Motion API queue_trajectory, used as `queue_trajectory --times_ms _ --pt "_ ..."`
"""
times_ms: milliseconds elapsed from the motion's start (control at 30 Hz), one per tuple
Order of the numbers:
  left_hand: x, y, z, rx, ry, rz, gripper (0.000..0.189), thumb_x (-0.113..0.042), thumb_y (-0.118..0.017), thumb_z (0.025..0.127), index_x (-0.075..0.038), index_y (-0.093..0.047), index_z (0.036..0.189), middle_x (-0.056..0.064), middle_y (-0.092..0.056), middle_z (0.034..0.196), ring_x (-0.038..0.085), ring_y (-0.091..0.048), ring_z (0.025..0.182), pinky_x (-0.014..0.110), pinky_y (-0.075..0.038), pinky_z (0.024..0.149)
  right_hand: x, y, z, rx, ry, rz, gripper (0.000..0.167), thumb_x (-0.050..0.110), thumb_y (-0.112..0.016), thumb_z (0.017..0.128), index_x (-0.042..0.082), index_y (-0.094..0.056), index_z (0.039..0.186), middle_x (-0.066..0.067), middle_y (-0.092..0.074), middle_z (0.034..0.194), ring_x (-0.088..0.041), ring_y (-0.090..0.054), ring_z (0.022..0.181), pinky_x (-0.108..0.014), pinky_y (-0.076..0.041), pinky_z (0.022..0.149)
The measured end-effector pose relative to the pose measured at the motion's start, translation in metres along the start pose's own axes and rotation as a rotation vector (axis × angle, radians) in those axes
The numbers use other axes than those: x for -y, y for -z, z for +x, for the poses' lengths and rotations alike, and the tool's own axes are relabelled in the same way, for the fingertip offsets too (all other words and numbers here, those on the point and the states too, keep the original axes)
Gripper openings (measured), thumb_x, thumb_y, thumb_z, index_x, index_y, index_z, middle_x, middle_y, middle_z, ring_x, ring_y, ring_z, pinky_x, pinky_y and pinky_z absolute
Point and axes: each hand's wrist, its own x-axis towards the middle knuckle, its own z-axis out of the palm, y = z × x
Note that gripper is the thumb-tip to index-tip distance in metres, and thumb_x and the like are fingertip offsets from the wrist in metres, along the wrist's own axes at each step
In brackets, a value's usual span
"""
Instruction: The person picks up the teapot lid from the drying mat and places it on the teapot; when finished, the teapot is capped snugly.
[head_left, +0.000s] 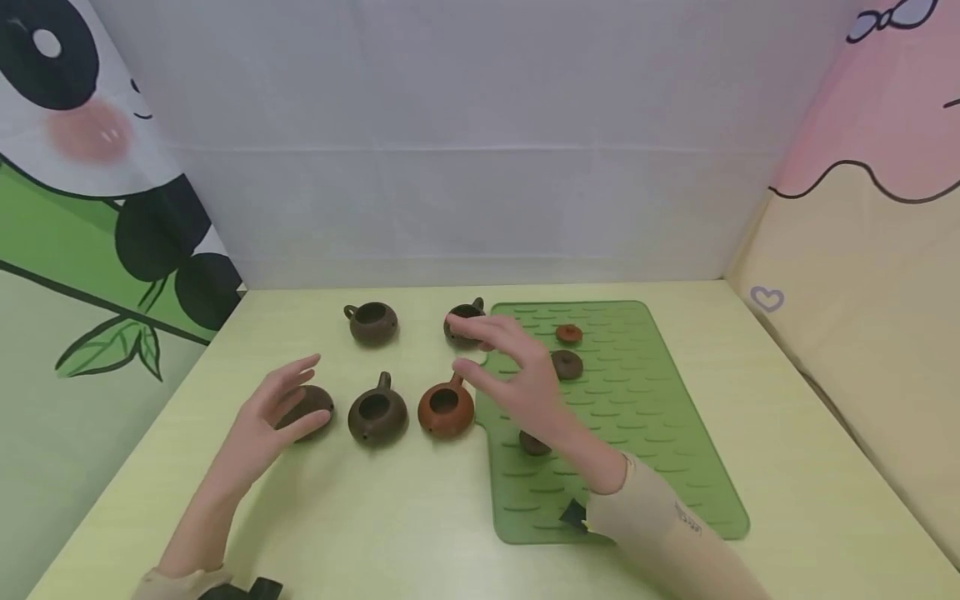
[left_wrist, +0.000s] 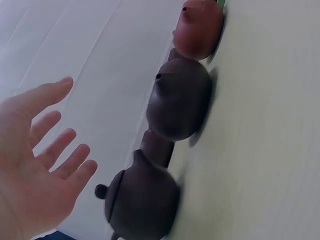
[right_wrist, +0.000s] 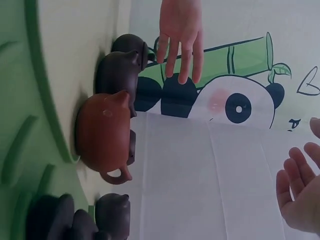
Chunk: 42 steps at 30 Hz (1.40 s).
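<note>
My left hand (head_left: 262, 421) hovers with loosely bent fingers over a dark brown teapot (head_left: 311, 412), partly hiding it. In the left wrist view that teapot (left_wrist: 142, 202) wears its knobbed lid (left_wrist: 114, 196), and the hand (left_wrist: 42, 165) holds nothing. Beside it stand an uncovered dark teapot (head_left: 378, 423) and an uncovered reddish-brown teapot (head_left: 446, 421). My right hand (head_left: 521, 375), fingers apart and holding nothing, is raised above the mat's left edge. It partly covers a dark teapot (head_left: 457, 335) behind; another uncovered dark teapot (head_left: 373, 330) stands back left.
A green textured mat (head_left: 637, 433) lies on the pale table (head_left: 360, 517). On it are a reddish lid (head_left: 568, 333), a dark lid (head_left: 567, 365) and another dark lid (head_left: 533, 444), partly behind the right wrist. A pale curtain (head_left: 480, 208) closes the back.
</note>
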Motion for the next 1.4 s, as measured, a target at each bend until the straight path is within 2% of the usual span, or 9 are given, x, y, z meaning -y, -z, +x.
queue_trajectory --times_ms 200,333,433,600,767,933,1100,1233,1400 --pt "0.005 -0.018 0.003 0.081 -0.004 -0.028 0.075 -0.020 -0.074 0.089 -0.022 -0.036 0.154 0.011 -0.037 0.157 -0.013 -0.036 0.137 0.000 -0.032 0.105 -0.001 0.018 -0.020 0.042 -0.009 -0.079 0.044 0.005 -0.075 0.084 0.005 -0.066 0.128 -0.011 -0.070 0.118 -0.017 -0.061 0.110 -0.022 -0.053 0.087" --pt "0.006 -0.026 0.004 0.125 0.018 -0.009 0.080 -0.025 -0.075 0.088 -0.022 -0.033 0.155 0.010 -0.033 0.161 0.016 -0.032 0.149 -0.003 -0.027 0.105 -0.004 0.027 -0.033 0.081 -0.026 -0.116 0.045 0.005 -0.077 0.083 0.007 -0.066 0.127 -0.009 -0.070 0.118 -0.017 -0.061 0.113 -0.020 -0.052 0.092" --pt "0.007 -0.031 0.003 0.123 0.016 0.006 0.078 -0.025 -0.076 0.087 -0.020 -0.036 0.154 0.009 -0.033 0.161 0.035 -0.030 0.147 -0.003 -0.026 0.105 -0.007 0.032 -0.043 0.122 -0.044 -0.160 0.045 0.007 -0.077 0.083 0.007 -0.067 0.127 -0.007 -0.069 0.121 -0.017 -0.060 0.116 -0.020 -0.051 0.096" --pt "0.009 -0.038 0.004 0.131 0.001 -0.003 0.076 -0.023 -0.077 0.086 -0.012 -0.041 0.151 0.011 -0.036 0.160 0.037 -0.033 0.144 0.000 -0.030 0.106 -0.014 0.038 -0.061 0.179 -0.068 -0.201 0.046 0.009 -0.078 0.083 0.008 -0.066 0.127 -0.005 -0.069 0.122 -0.016 -0.061 0.114 -0.021 -0.053 0.093" --pt "0.012 -0.043 0.004 0.181 0.047 -0.001 0.080 -0.027 -0.078 0.085 -0.007 -0.038 0.152 0.013 -0.037 0.159 0.036 -0.035 0.146 0.003 -0.031 0.108 -0.022 0.044 -0.074 0.213 -0.062 -0.215 0.046 0.008 -0.079 0.082 0.007 -0.066 0.126 -0.005 -0.069 0.121 -0.015 -0.062 0.111 -0.020 -0.053 0.092" --pt "0.011 -0.046 0.004 0.207 0.071 0.056 0.083 -0.028 -0.077 0.085 -0.004 -0.035 0.152 0.017 -0.036 0.159 0.037 -0.034 0.147 0.027 -0.034 0.115 -0.027 0.051 -0.083 0.230 -0.079 -0.246 0.046 0.008 -0.079 0.081 0.009 -0.067 0.125 -0.003 -0.070 0.121 -0.015 -0.062 0.112 -0.019 -0.051 0.097" --pt "0.008 -0.047 0.004 0.200 0.107 0.138 0.081 -0.025 -0.076 0.087 0.001 -0.034 0.152 0.025 -0.037 0.156 0.043 -0.038 0.143 0.047 -0.037 0.113 -0.033 0.057 -0.093 0.285 -0.102 -0.314 0.042 0.013 -0.077 0.085 0.013 -0.068 0.126 0.000 -0.068 0.122 -0.016 -0.062 0.114 -0.029 -0.053 0.098" --pt "0.007 -0.047 0.003 0.193 0.113 0.190 0.080 -0.024 -0.075 0.088 0.002 -0.034 0.151 0.028 -0.039 0.153 0.044 -0.043 0.139 0.051 -0.041 0.110 -0.036 0.060 -0.099 0.352 -0.167 -0.347 0.039 0.016 -0.074 0.088 0.017 -0.068 0.126 0.001 -0.067 0.123 -0.017 -0.061 0.117 -0.037 -0.053 0.100" --pt "0.008 -0.048 0.004 0.208 0.104 0.164 0.079 -0.024 -0.074 0.089 0.001 -0.033 0.152 0.027 -0.038 0.154 0.043 -0.040 0.141 0.050 -0.039 0.112 -0.037 0.064 -0.105 0.431 -0.261 -0.383 0.036 0.019 -0.072 0.089 0.020 -0.069 0.125 0.003 -0.067 0.122 -0.016 -0.061 0.116 -0.038 -0.054 0.098"
